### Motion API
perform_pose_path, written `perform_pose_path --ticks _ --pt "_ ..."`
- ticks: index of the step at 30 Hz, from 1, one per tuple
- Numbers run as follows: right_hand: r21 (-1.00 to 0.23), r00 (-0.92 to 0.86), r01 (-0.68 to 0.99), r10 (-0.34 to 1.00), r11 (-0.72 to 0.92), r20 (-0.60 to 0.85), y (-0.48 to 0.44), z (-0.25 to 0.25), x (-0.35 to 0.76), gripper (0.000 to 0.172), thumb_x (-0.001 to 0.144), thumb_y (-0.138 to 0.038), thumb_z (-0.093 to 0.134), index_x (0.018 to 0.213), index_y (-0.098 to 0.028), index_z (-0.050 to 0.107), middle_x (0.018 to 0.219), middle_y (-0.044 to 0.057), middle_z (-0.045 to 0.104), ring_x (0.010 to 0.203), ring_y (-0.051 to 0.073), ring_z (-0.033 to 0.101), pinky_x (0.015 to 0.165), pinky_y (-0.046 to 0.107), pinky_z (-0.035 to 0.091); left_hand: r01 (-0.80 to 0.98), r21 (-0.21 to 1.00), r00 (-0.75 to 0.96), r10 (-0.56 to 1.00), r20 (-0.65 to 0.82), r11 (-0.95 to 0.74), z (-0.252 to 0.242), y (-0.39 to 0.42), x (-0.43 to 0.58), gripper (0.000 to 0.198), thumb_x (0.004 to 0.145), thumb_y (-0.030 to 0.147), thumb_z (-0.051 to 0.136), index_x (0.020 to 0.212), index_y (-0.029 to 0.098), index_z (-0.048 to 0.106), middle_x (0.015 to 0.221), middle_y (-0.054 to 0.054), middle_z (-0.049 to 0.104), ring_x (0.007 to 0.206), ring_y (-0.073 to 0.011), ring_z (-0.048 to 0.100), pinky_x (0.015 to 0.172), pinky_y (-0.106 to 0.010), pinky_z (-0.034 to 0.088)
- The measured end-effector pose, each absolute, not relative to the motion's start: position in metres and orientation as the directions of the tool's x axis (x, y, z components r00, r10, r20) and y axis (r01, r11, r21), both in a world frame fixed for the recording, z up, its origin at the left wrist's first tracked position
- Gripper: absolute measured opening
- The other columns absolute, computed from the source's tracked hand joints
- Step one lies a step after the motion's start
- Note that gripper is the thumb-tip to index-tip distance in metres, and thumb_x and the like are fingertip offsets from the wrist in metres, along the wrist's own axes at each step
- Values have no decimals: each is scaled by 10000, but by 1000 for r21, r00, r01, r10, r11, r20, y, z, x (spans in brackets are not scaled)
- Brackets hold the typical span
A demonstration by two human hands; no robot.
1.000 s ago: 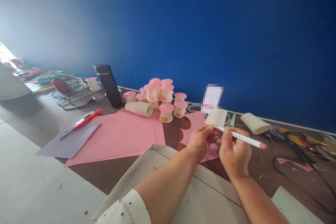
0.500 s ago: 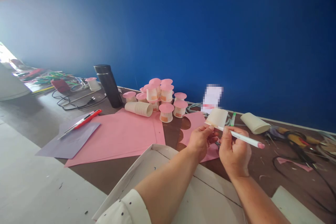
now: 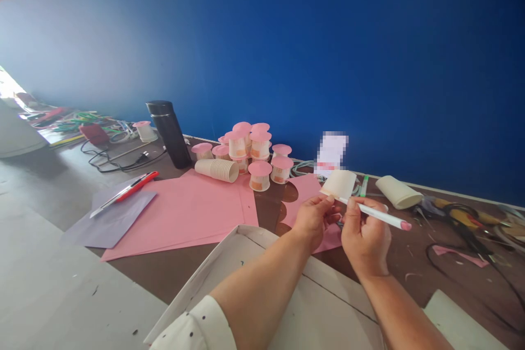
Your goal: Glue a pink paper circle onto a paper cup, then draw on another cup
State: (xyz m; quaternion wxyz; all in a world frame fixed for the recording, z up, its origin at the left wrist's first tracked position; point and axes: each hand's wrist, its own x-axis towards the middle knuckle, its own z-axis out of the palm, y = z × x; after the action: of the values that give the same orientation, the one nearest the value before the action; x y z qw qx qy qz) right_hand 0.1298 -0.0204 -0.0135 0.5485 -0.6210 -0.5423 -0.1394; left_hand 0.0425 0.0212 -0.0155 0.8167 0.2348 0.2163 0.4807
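Note:
A white paper cup (image 3: 341, 182) is pinched at its lower edge by my left hand (image 3: 315, 220). A white marker pen (image 3: 379, 214) with a pinkish end lies in my right hand (image 3: 366, 235), its other end reaching the cup. An orange-tan mark shows faintly low on the cup's side. Beneath my hands lies a pink paper sheet (image 3: 301, 197) with rounded cut-outs along its left edge. To the left are several small paper cups topped with pink discs (image 3: 260, 175), bearing orange drawings, some stacked on others.
Nested paper cups (image 3: 217, 170) lie beside pink sheets (image 3: 205, 208). A red utility knife (image 3: 127, 191) rests on purple paper (image 3: 131, 216). A black flask (image 3: 169, 134) stands behind. At right are a tipped cup (image 3: 398, 192), a green marker (image 3: 364, 186) and tangled cables (image 3: 463, 219).
The pink end of the marker has shifted slightly left and up along with my right hand. My left hand still pinches the cup in the same spot.

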Motion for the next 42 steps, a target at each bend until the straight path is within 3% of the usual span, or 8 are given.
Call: perform_pose_path --ticks 15,23,42 --pt "-594 450 788 506 163 736 -22 -11 129 248 888 -384 469 935 -153 545 814 93 611 639 166 561 649 326 456 -723 515 429 884 -185 460 -11 21 40 199 687 235 747 782 113 622 708 -30 588 654 -92 562 639 -214 442" --pt "-562 410 804 504 194 760 -20 -16 131 221 878 -352 490 950 -151 548 851 110 624 729 195 605 659 324 472 -714 536 438 884 -162 452 -12 20 41 192 696 244 743 784 110 638 719 -38 590 666 -90 558 633 -209 438" --pt "-529 401 837 502 139 766 -21 -14 132 232 886 -361 473 920 -146 553 807 102 621 685 184 596 664 315 459 -712 545 436 887 -151 443 -13 21 41 231 681 261 759 772 98 624 732 -45 592 670 -92 556 636 -216 431"
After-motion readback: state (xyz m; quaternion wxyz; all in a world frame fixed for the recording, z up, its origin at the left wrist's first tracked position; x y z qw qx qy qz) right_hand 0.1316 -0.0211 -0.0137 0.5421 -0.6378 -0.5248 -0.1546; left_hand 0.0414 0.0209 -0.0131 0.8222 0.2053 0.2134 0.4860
